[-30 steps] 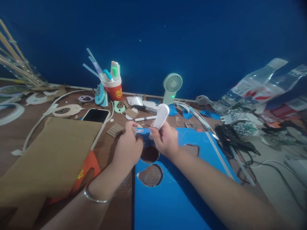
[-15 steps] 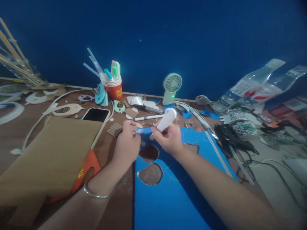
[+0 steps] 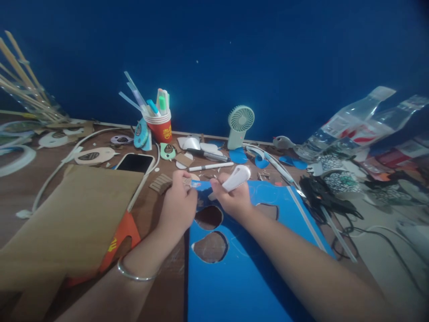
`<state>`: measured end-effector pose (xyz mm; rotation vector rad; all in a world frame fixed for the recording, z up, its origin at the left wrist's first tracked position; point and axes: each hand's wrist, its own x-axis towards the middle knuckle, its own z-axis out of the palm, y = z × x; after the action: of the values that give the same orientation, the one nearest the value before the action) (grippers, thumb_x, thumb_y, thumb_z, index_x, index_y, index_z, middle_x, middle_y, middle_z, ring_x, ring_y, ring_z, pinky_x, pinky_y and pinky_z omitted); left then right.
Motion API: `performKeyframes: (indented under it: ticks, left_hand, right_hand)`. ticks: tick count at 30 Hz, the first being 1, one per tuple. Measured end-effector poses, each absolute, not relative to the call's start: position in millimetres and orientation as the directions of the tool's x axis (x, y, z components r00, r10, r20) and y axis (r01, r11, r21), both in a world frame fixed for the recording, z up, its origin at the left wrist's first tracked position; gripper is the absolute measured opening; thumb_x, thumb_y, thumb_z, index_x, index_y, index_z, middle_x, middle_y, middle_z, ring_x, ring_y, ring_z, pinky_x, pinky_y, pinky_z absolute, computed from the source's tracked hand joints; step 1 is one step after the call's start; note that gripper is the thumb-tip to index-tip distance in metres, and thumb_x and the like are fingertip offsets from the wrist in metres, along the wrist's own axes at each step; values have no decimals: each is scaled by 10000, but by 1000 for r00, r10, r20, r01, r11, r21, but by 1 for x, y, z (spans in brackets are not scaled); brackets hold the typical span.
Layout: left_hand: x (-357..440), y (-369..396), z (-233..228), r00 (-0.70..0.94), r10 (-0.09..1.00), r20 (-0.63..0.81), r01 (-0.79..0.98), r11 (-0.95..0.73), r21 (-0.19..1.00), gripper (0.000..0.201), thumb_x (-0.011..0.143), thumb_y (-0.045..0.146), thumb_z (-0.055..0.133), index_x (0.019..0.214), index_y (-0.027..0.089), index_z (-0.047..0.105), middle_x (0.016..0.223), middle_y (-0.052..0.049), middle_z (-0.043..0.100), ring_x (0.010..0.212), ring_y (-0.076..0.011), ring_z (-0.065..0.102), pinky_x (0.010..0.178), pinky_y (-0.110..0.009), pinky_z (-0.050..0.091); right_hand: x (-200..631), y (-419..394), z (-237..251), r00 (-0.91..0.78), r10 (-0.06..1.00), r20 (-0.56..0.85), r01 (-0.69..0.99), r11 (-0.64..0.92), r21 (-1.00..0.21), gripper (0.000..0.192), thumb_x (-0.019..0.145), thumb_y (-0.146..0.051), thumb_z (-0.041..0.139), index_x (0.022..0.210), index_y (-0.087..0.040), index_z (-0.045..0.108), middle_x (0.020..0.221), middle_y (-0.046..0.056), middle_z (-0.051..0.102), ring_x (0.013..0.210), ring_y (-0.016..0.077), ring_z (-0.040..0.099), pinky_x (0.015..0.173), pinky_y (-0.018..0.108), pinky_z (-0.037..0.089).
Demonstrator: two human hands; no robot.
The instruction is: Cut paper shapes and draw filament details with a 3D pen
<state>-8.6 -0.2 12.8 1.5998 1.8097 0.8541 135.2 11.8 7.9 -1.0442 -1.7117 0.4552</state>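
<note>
My right hand (image 3: 231, 199) grips a white cutter-like tool (image 3: 236, 178), its handle pointing up and to the right. My left hand (image 3: 177, 201) pinches the top left edge of a blue sheet (image 3: 241, 277) that lies flat on the brown table. The tool's tip meets the sheet between my two hands. Two rounded holes (image 3: 209, 232) are cut out of the sheet just below my hands. A silver bangle (image 3: 134, 275) circles my left wrist.
A brown cardboard sheet (image 3: 67, 219) lies at the left over an orange piece, with a phone (image 3: 134, 163) beyond it. A red cup of pens (image 3: 161, 125), a small green fan (image 3: 239, 123), a marker (image 3: 209, 167), paper cutouts, plastic bottles (image 3: 351, 123) and black cables (image 3: 328, 199) crowd the back and right.
The white tool has tipped from nearly upright down toward the right, and my right hand has sunk closer to the sheet. My left hand stays on the sheet's edge.
</note>
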Motion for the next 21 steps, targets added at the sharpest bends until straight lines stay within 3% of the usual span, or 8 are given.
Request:
performKeyframes:
  ticks: [21]
  left_hand:
    - [-10, -1, 8, -103, 994, 22, 613, 46, 789, 213, 758, 202, 419, 961, 260, 392, 547, 65, 549, 486, -151, 533, 464, -240, 346]
  right_hand:
    - [132, 17, 15, -128, 821, 557, 456, 547, -702, 321, 823, -312, 478, 536, -186, 413, 480, -46, 428, 454, 79, 405, 476, 195, 331]
